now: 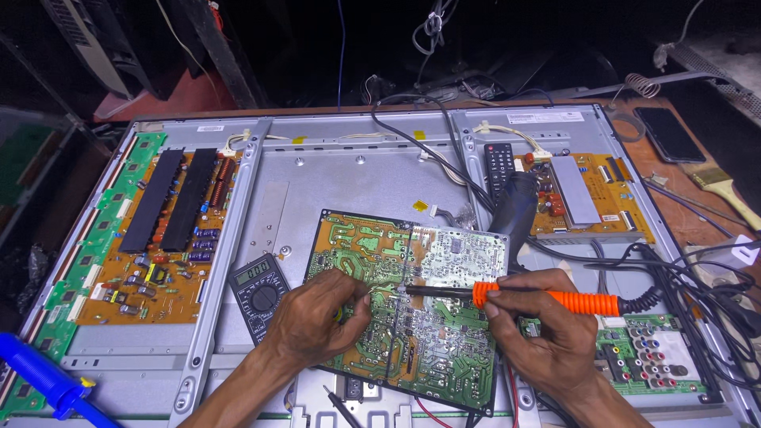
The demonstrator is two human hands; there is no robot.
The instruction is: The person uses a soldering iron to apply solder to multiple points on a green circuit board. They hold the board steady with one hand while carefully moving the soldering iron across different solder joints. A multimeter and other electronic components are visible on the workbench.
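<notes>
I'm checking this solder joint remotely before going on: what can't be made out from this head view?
- Soldering iron tip contact on the green circuit board: too small to tell.
- Whatever the left hand pinches: hidden by its fingers.
- Board's lower corner: covered by the right hand.
- Blue tool: cut off by the frame's edge.

Beyond the wooden bench [682, 206] the room falls into near-black shadow; light lands only on the work surface from above. Dark panels [103, 47] lean at the upper left over a reddish patch of floor [182, 99]. Loose cables [432, 28] hang in the dark behind. A grey mesh surface [725, 75] shows at the upper right.
</notes>
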